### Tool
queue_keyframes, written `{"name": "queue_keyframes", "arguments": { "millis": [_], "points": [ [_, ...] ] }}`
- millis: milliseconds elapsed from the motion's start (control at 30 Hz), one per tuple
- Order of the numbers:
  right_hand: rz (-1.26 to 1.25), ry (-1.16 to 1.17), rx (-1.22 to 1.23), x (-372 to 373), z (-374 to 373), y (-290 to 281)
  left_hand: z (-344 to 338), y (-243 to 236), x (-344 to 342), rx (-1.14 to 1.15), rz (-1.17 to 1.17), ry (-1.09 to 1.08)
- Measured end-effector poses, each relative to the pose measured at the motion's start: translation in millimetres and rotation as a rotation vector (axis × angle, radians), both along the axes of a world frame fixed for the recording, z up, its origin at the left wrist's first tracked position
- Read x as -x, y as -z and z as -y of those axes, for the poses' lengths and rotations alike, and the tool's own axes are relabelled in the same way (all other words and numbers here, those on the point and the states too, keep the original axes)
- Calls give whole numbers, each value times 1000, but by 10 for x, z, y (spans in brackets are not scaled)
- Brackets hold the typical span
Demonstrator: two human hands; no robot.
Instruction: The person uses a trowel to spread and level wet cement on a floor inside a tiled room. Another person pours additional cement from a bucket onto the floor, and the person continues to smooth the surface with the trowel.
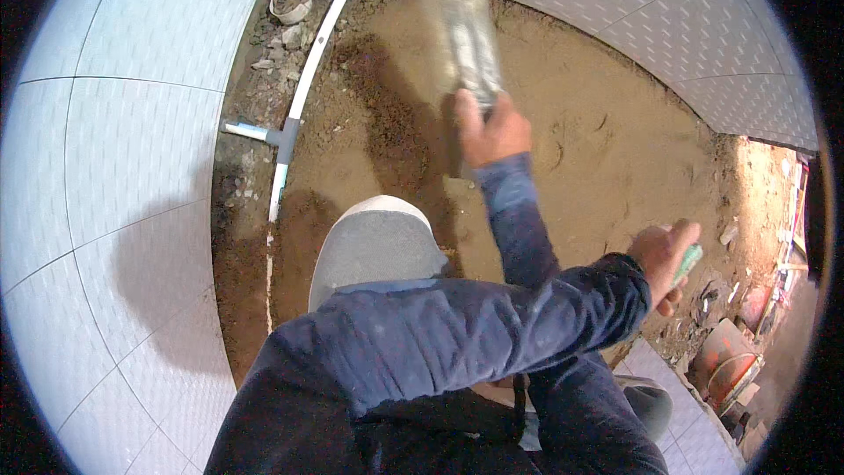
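My right hand [499, 134] is closed around the handle of a flat rectangular trowel [471, 40], blurred by motion, over brown sandy ground [580, 123]. The blade's long side points toward the far wall. My left arm crosses over the right forearm, and my left hand [661, 262] sits at the right, closed on a small green object [687, 262]. Most of that object is hidden by the fingers, so its kind is unclear. Loose, darker soil [387, 114] lies left of the trowel.
A white pipe [308, 79] with a grey tee [283, 136] runs along the left. Near the far corner a round pipe opening [291, 3] stands among rubble. Tiled walls [158, 105] enclose the ground. A grey rounded shape [378, 242] is below me; tools and a bucket-like container [725, 356] lie lower right.
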State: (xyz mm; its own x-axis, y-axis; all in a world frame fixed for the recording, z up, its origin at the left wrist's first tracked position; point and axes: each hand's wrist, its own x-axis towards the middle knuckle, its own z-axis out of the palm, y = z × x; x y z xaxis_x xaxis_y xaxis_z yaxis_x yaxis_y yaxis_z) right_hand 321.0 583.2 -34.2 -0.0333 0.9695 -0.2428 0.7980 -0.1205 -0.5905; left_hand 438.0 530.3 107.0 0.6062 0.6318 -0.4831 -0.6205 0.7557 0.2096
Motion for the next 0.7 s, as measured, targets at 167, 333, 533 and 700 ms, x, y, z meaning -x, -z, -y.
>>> {"name": "queue_keyframes", "arguments": {
  "millis": [167, 333, 533, 700],
  "points": [
    [208, -205, 166, 482, 351, 1132, -127, 78, -1, -76, -2, 43],
    [212, 123, 50, -180, 354, 271, -750, 458, 862, -27, 458, -210],
    [88, 1086, -48, -2338, 572, 531, -931, 364, 508, -167, -243, -393],
    [169, 1050, -53, -2990, 1122, 1344, -892, 689, -499, -41, -291, -303]
  ]
}}
